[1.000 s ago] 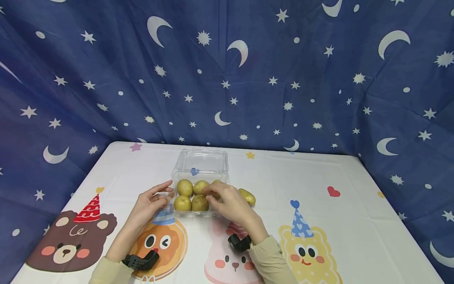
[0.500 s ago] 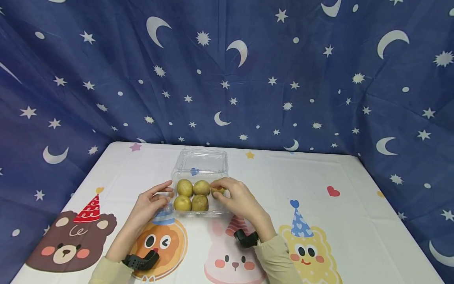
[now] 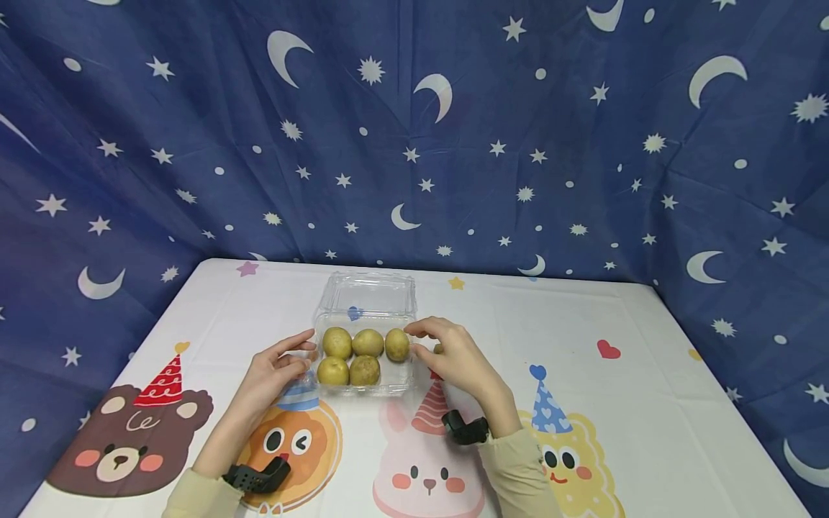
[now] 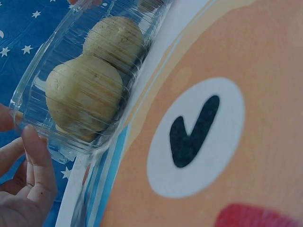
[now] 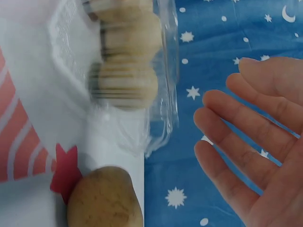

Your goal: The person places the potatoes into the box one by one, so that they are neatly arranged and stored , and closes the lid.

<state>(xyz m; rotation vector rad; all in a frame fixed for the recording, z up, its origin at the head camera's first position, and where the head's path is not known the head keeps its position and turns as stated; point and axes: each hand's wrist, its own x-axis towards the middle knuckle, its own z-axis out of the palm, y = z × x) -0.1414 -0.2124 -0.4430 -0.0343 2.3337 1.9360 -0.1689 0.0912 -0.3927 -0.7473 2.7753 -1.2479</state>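
A clear plastic box [image 3: 396, 375], its lid [image 3: 369, 293] raised at the back, holds several potatoes [image 3: 365, 370] in two rows. The back row has three, with a potato [image 3: 397, 345] at its right end; the front right corner holds none. My left hand [image 3: 272, 370] holds the box's left edge with its fingertips, near the rim in the left wrist view. My right hand [image 3: 456, 360] hovers by the box's right wall, fingers spread and holding nothing. One loose potato [image 5: 105, 201] lies on the table, mostly hidden behind that hand in the head view.
A white tablecloth [image 3: 550, 324] printed with cartoon animals covers the table. Behind it hangs a dark blue curtain [image 3: 479, 180] with moons and stars. Black bands [image 3: 259, 476] are worn on both wrists.
My right hand has moved right, from over the box to beside its right wall, uncovering the potato at the back right. My left hand and the box have not moved.
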